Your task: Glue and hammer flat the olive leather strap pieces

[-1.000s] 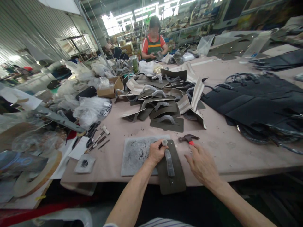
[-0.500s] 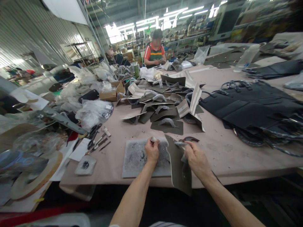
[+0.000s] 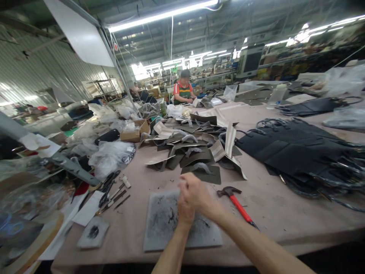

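Observation:
My left hand [image 3: 186,214] is closed upright above the grey slab [image 3: 155,234], which is smeared black. Across its top lies my right hand [image 3: 197,193], fingers curled and blurred. Between the two hands, whatever they grip is hidden; the pale-ended rod seen earlier in the left hand does not show. A claw hammer [image 3: 239,205] with a red handle rests on the table to the right of the slab. Just beyond my hands, a dark olive panel [image 3: 213,175] with a plastic-wrapped handle [image 3: 201,167] lies at the front of a pile.
The pile of olive panels [image 3: 196,154] fills the middle. Black bags [image 3: 296,156] lie on the right. Scissors [image 3: 107,190], slim tools [image 3: 121,198] and a small pad [image 3: 92,232] sit left. A metal post [image 3: 65,163] slants nearby. Across the table is a co-worker [image 3: 184,89].
My right hand lifted an olive panel off the slab, and that panel is now out of view. The hand has come left onto my left hand. The hammer lies uncovered; the view has tilted up.

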Action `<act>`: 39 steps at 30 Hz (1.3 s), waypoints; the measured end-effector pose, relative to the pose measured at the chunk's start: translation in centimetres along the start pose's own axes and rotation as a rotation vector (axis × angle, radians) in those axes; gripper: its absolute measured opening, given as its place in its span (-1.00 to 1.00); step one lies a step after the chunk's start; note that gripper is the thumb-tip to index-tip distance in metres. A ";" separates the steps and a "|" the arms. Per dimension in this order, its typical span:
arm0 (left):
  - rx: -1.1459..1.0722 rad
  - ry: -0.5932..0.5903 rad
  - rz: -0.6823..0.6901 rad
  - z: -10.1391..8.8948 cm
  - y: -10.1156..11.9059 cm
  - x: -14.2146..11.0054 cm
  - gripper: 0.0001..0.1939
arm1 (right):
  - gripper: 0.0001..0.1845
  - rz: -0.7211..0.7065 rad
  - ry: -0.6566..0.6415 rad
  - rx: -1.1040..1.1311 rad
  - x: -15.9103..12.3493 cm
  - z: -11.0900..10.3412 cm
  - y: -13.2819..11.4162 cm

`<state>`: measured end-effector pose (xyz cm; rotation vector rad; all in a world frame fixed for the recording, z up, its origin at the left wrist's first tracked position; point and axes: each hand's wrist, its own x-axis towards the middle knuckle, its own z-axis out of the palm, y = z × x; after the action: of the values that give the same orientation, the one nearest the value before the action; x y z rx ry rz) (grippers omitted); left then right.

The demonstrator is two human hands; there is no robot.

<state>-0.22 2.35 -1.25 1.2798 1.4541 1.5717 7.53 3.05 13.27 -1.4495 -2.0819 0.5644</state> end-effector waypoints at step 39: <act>-0.222 -0.144 -0.228 -0.5 0.5 0.4 -0.75 | -0.45 0.335 -0.227 -0.066 -11.8 3.3 5.7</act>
<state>-0.77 2.43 -0.67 1.0373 1.2492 1.4153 12.84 -6.30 5.00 -1.8658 -2.0520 0.8299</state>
